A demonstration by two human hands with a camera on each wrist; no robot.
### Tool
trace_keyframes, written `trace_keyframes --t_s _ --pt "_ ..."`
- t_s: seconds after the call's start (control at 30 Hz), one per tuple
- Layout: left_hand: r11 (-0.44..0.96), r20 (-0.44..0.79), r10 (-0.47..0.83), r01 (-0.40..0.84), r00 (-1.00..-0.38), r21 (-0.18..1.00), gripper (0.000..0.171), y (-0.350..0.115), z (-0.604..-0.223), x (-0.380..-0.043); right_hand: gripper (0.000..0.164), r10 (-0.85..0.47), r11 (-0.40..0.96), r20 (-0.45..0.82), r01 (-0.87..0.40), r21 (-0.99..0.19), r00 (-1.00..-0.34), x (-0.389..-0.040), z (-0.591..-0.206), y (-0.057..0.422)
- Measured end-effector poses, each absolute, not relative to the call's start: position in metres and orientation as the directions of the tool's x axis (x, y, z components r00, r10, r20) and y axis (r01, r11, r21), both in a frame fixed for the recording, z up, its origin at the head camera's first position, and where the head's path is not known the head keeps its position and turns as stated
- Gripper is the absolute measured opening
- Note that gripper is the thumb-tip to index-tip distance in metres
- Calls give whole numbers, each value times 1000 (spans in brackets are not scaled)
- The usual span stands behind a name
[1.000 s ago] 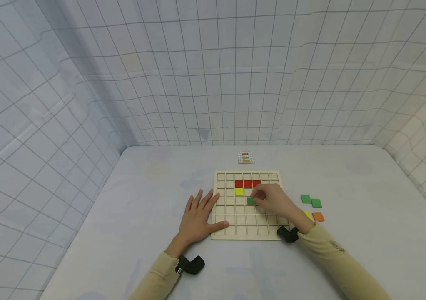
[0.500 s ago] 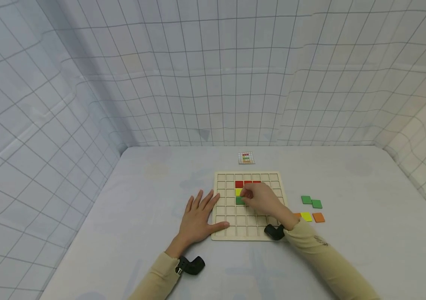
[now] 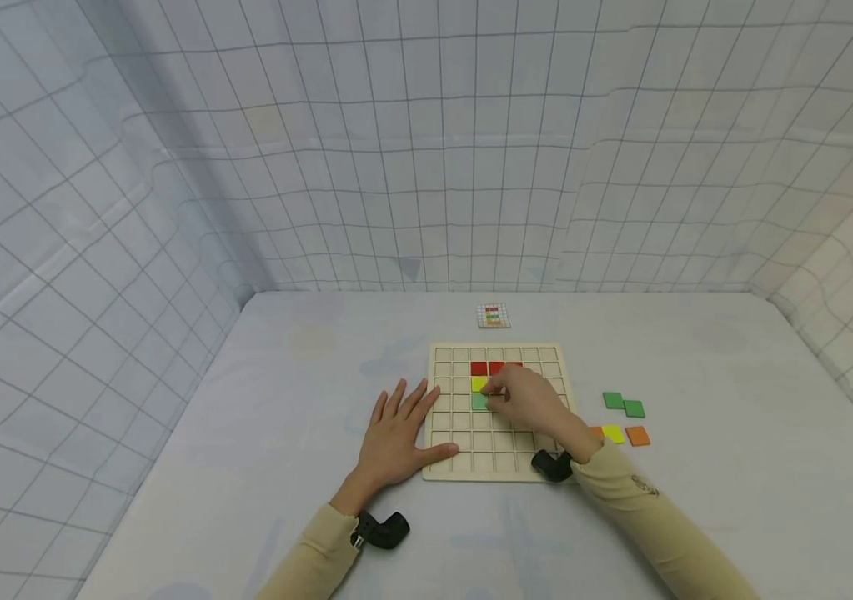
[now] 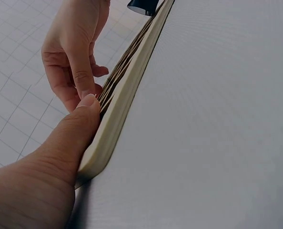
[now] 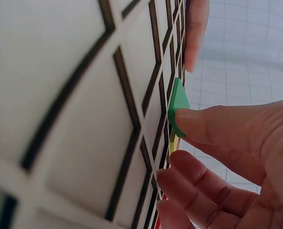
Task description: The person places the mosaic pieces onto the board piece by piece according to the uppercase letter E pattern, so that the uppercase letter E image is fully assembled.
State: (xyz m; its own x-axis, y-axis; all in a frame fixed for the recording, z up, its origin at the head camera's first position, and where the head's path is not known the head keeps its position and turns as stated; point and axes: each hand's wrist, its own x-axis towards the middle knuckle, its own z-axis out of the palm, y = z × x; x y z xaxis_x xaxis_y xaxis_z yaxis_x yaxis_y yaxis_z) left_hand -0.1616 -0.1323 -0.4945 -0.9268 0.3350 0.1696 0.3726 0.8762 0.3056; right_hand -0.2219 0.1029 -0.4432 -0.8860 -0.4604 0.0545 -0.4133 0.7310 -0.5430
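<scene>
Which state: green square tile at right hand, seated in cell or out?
Not fully seated: right wrist view shows the green square tile, held by the right hand, standing proud of the pale square grid board.

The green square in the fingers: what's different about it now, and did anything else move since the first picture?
The right hand carried the green square left, to just below the yellow square. It is still pinched, not let go, and looks paler. The left hand stayed on the board's left edge; the red squares stayed put.
</scene>
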Motion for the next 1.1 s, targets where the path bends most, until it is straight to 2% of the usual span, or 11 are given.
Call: trace_keyframes --t_s 0.2,0.43,0.73,0.9,1.1 --pt "859 226 340 400 -913 321 92 -133 -497 -161 16 -459 751 49 -417 -512 -887 -220 -444 103" --pt "869 197 333 381 -922 316 92 -132 -496 -161 15 -476 769 38 -437 -467 -879 -218 -443 103" --pt "883 153 329 361 -932 299 92 -131 -494 -161 30 -587 721 18 -533 -442 -809 -207 -441 123" --pt "883 154 328 360 -932 300 92 -131 -493 -161 26 -639 657 60 -585 -475 -767 -199 -443 141" --pt "884 151 328 360 -932 299 92 -131 -494 -161 19 -570 664 109 -534 -523 -815 -192 -443 169"
